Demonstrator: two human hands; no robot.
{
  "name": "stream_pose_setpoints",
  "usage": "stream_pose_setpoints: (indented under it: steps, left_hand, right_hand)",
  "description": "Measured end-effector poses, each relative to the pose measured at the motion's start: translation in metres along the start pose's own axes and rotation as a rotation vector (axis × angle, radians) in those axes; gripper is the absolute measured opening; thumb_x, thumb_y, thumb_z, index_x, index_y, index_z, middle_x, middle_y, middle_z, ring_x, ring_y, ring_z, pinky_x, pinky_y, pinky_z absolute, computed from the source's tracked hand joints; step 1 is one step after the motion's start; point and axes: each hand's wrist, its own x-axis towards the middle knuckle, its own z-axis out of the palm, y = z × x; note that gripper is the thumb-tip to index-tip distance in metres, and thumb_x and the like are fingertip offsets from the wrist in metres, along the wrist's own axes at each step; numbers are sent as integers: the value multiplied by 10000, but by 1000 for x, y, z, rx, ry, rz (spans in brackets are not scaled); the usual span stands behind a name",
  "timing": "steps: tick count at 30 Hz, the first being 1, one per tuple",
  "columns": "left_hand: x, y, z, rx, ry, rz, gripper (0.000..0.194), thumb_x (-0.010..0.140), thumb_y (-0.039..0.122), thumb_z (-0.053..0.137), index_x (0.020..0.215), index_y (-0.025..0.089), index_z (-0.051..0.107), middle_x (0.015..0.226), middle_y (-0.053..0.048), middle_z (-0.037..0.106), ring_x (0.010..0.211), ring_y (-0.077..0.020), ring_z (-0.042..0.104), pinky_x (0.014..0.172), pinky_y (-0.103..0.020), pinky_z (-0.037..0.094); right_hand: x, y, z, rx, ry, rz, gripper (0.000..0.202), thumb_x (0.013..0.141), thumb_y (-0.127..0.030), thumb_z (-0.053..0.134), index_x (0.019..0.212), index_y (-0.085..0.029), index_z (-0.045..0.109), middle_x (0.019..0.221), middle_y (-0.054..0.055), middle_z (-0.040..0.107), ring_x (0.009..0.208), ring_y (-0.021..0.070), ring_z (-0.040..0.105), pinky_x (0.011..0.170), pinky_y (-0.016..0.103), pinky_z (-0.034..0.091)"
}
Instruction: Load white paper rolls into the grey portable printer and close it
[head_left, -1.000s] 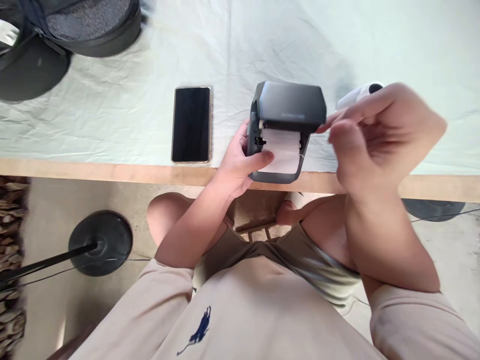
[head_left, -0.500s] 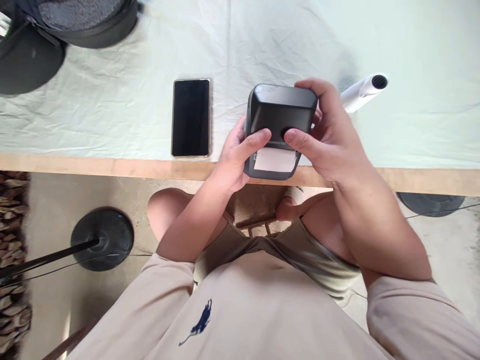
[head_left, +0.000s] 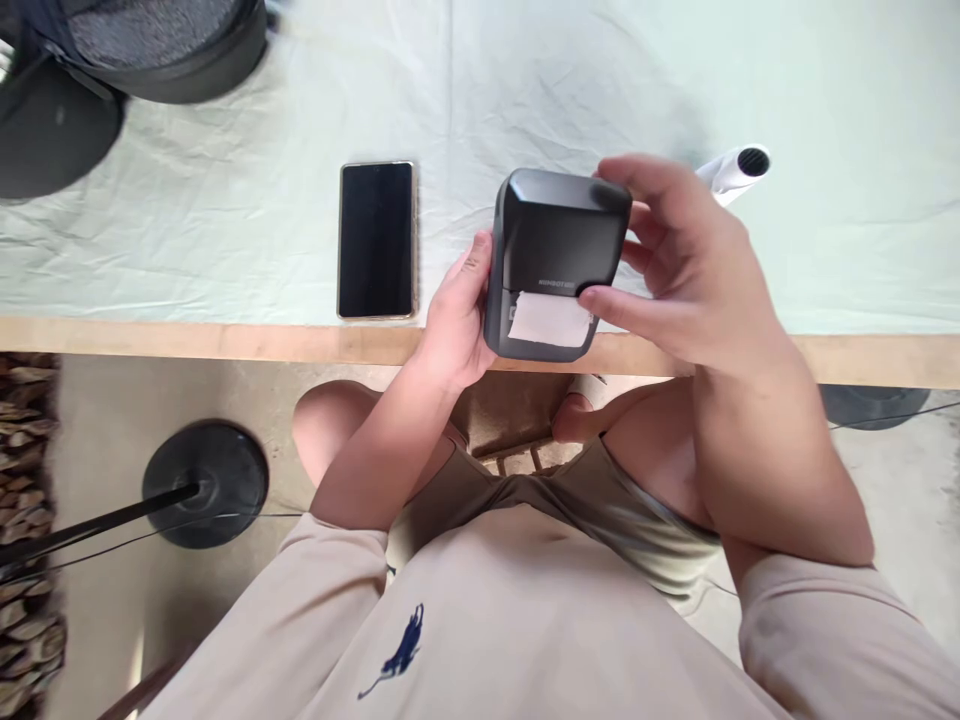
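Note:
A black label printer is held over the table's front edge, its top facing up. White label paper sticks out of its lower part. My left hand grips the printer's left side, its thumb along that side and the other fingers hidden underneath. My right hand is at the right side, thumb tip at the paper's upper right corner and a finger at the printer's top right corner. Left of the printer a phone lies dark on the cloth.
A white cylindrical object with a dark end lies behind my right hand. A black bag sits at the far left. The table's wooden edge runs below the cloth. On the floor stands a round black base with a pole.
My left thumb has moved off the printer's top to its left side. My right hand has shifted outward, its thumb now by the paper's corner. The printer has hardly moved.

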Motion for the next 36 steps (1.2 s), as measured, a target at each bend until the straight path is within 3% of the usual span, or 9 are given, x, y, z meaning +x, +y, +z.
stream_pose_setpoints:
  steps: [6, 12, 16, 20, 23, 26, 30, 34, 36]
  left_hand:
    - [3, 1, 1, -74, 146, -43, 389, 1129, 419, 532, 1402, 225, 729, 1248, -84, 864, 1499, -333, 666, 1239, -446, 574]
    - [7, 3, 4, -74, 32, -62, 370, 1165, 355, 448, 1245, 140, 738, 1359, -76, 817, 1591, -286, 572, 1314, -431, 497]
    - [5, 4, 5, -29, 51, -48, 399, 1145, 447, 474, 1213, 163, 746, 1290, -56, 819, 1619, -309, 533, 1271, -426, 526]
    - [-2, 4, 9, -38, -65, -43, 444, 1125, 520, 488, 1167, 174, 763, 1263, -93, 830, 1595, -312, 565, 1239, -413, 560]
    - [-8, 2, 15, -12, -50, -9, 360, 1148, 374, 473, 981, 188, 732, 1200, -109, 848, 1510, -268, 653, 1240, -350, 546]
    - [-10, 0, 20, 0, -56, 23, 256, 1120, 265, 517, 964, 201, 710, 1168, -70, 845, 1475, -251, 684, 1239, -344, 545]
    - [-10, -3, 19, 28, -20, 21, 172, 1088, 271, 592, 1135, 251, 756, 1194, -25, 843, 1522, -254, 644, 1231, -363, 556]
    - [-6, -4, 8, 23, -74, 45, 281, 1121, 354, 558, 984, 209, 756, 1194, -92, 851, 1491, -298, 666, 1244, -407, 546]
    - [-2, -4, 2, 46, -147, 54, 360, 1128, 454, 549, 1055, 200, 794, 1138, -99, 853, 1422, -330, 712, 1204, -456, 578]
  right_hand:
    - [-2, -8, 0, -241, 103, -92, 511, 840, -437, 891, 1301, -414, 671, 1438, 17, 660, 1338, 319, 688, 1015, 484, 691]
    - [8, -25, 16, -379, 411, -270, 160, 1047, -406, 709, 1002, -287, 611, 990, -30, 645, 658, 120, 649, 626, 361, 544]
    - [18, -34, 14, -257, 401, -308, 254, 1114, -299, 587, 891, -298, 466, 992, -7, 557, 974, 153, 794, 573, 313, 569]
    - [18, -38, 3, -420, 240, -188, 186, 1045, -336, 657, 901, -327, 541, 1018, -2, 703, 963, 238, 776, 635, 414, 590]
    - [17, -36, 0, -566, 80, -44, 137, 917, -377, 788, 932, -373, 653, 972, -27, 771, 796, 263, 700, 754, 501, 616]
    - [19, -30, 3, -552, -21, 18, 185, 872, -426, 829, 972, -399, 675, 841, 8, 710, 965, 324, 714, 831, 495, 633]
    - [20, -30, 5, -620, -5, 132, 256, 806, -326, 851, 997, -388, 692, 752, 29, 620, 995, 359, 707, 873, 519, 619]
    - [13, -44, -8, -390, 42, 78, 418, 747, -252, 870, 1110, -421, 751, 935, -12, 734, 755, 233, 684, 608, 402, 541]
    - [8, -44, -17, -169, 222, 48, 430, 732, -219, 802, 1116, -413, 775, 884, -23, 720, 635, 176, 619, 459, 335, 394]
